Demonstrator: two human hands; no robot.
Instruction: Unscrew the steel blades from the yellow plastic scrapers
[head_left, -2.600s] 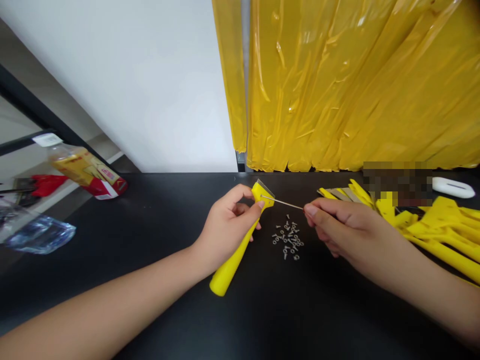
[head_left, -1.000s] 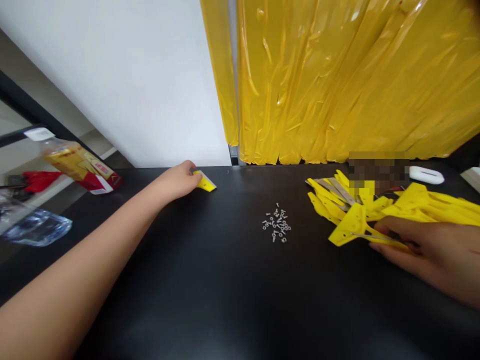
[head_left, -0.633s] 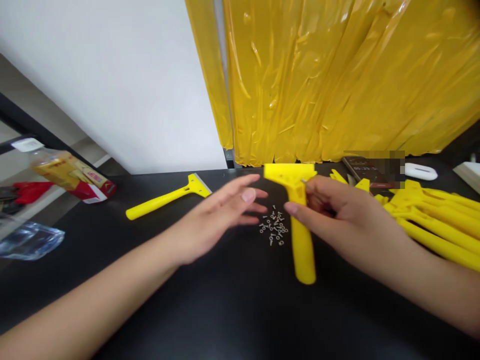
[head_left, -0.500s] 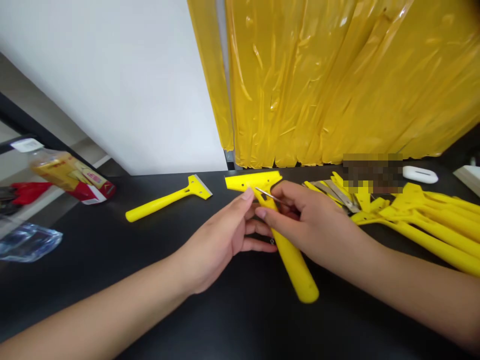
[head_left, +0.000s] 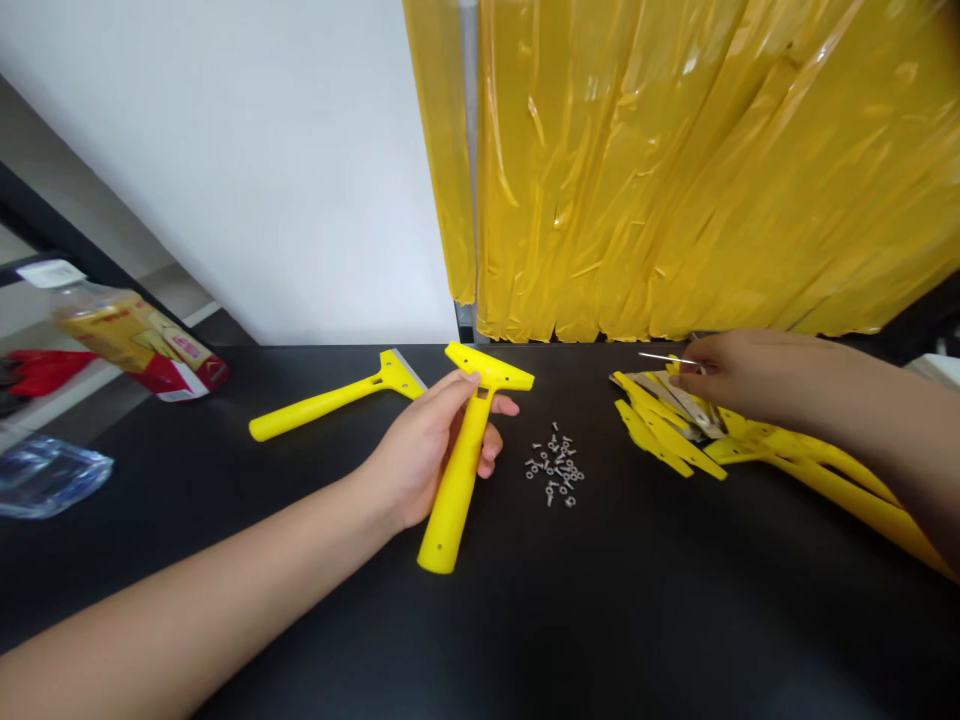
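Observation:
In my left hand (head_left: 420,450) is a yellow scraper handle (head_left: 456,490), gripped just below its wide head. The head points away from me, and no blade shows on its upper face. My right hand (head_left: 724,362) is off to the right, pinching a thin metal rod (head_left: 670,358) that sticks out to the left. It hovers over or touches a pile of flat yellow head plates (head_left: 664,430) and grey metal blades (head_left: 679,398); contact is unclear. Between the hands, small screws and nuts (head_left: 559,465) lie scattered on the black table (head_left: 480,640).
A scraper with a blade (head_left: 322,405) lies left of my left hand. More yellow handles (head_left: 832,480) are partly hidden under my right forearm. A drink bottle (head_left: 142,335) and clear plastic packaging (head_left: 56,480) are at far left. Yellow plastic sheeting (head_left: 637,180) stands behind.
My right hand has moved away from the scraper handle to the pile at right, still with the metal rod. My left hand has turned the handle and shifted it left, uncovering the screws.

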